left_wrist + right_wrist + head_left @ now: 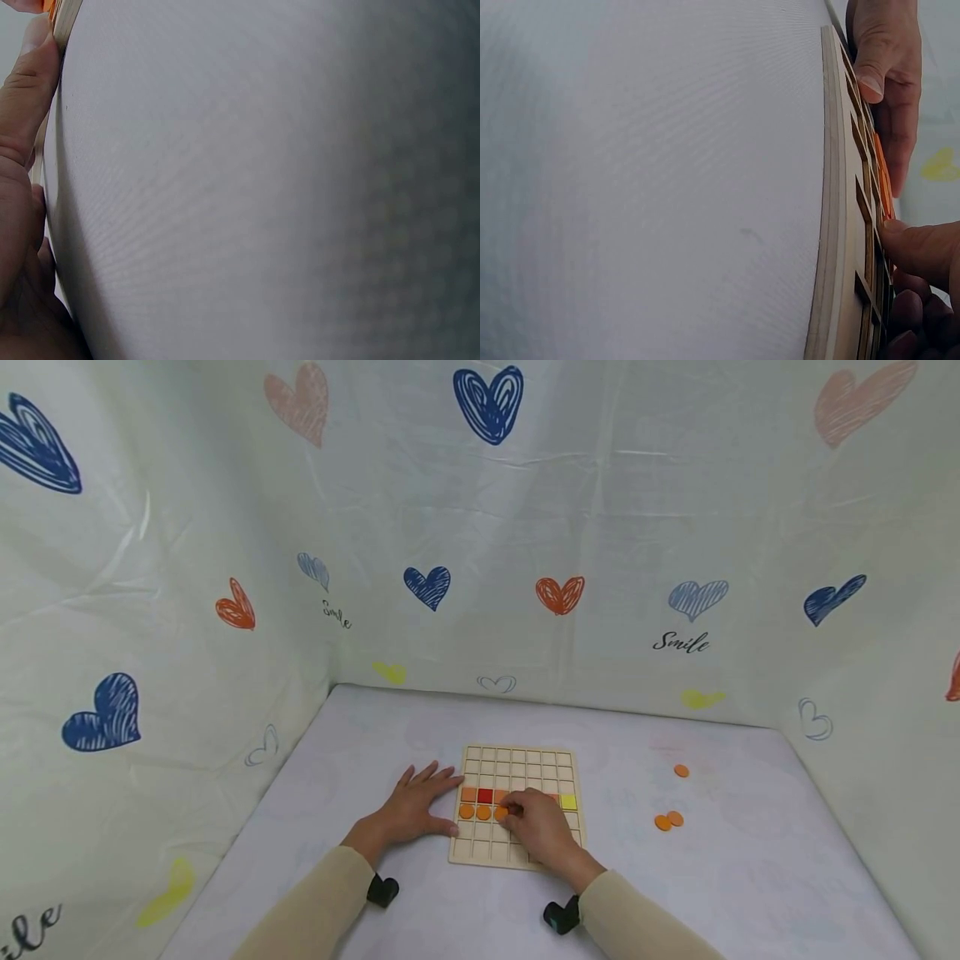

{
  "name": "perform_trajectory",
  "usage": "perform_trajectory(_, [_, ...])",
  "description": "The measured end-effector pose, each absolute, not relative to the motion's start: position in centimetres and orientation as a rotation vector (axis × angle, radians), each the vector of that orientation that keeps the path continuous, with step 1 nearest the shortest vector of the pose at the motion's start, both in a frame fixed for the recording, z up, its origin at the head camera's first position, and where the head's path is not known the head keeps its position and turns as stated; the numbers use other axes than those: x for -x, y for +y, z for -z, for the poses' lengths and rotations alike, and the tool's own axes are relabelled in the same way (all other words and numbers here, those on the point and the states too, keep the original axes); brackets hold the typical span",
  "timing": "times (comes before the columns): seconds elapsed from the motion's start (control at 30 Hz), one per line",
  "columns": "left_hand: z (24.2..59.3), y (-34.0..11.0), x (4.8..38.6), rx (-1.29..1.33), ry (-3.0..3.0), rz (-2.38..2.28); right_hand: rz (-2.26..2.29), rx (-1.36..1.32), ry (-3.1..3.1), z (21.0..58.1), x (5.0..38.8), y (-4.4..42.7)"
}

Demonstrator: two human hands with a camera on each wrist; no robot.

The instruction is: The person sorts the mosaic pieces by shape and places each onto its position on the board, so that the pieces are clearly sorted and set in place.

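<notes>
A wooden grid board [517, 853] lies on the table. One row of it carries coloured squares: a red square [485, 796], a yellow square [568, 802] and orange ones. Below them, two orange discs [467, 812] sit in cells at the left. My right hand [546, 831] reaches over the board and pinches a third orange disc [500, 813] at the neighbouring cell; the hand hides several cells. With fingers spread, my left hand [411, 808] touches the board's left edge. Its thumb [28, 97] meets that edge in the left wrist view.
To the right of the board lie three loose orange discs: a single disc [681, 771] farther back, and a touching pair [663, 822] nearer. A white curtain [630, 527] printed with hearts stands behind and beside the table [750, 877].
</notes>
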State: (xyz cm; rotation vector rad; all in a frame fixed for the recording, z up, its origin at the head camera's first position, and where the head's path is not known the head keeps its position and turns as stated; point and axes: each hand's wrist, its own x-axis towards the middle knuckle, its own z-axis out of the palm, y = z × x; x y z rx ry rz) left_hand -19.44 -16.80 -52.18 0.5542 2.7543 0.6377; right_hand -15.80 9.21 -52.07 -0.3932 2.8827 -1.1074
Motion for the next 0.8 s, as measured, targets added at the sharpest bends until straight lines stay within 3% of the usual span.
perform_trajectory(0.8, [52.20,-16.70,19.44,-0.561,2.766,-0.644,1.111,0.382,2.890,52.22,15.87,9.20])
